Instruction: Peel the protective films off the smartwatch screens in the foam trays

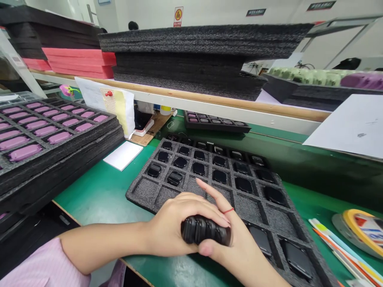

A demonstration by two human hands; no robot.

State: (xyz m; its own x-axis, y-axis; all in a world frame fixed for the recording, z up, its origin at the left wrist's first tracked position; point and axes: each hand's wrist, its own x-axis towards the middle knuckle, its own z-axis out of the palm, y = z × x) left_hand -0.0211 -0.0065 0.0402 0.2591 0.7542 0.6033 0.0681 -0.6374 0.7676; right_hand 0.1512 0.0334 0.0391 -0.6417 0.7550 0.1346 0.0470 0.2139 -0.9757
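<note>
A row of several black watch-like parts [206,231] is pressed together between my two hands, just above the near edge of a black foam tray [147,192]. My left hand [176,223] is closed, its fingers wrapped over the top of the row. From below and to the right, my right hand [239,243] cradles the row with its thumb under it and one finger stretched out over the tray; a red band circles a finger. Several tray pockets hold black square parts [198,169]; the nearest left pockets are bare.
Stacked foam trays of purple parts [60,137] stand at left, with a white pad [122,155] beside them. A smaller tray [215,121] lies behind. The shelf carries black foam sheets [194,52] and red foam [77,61]. A tape roll [359,231] and pens [335,247] lie at right.
</note>
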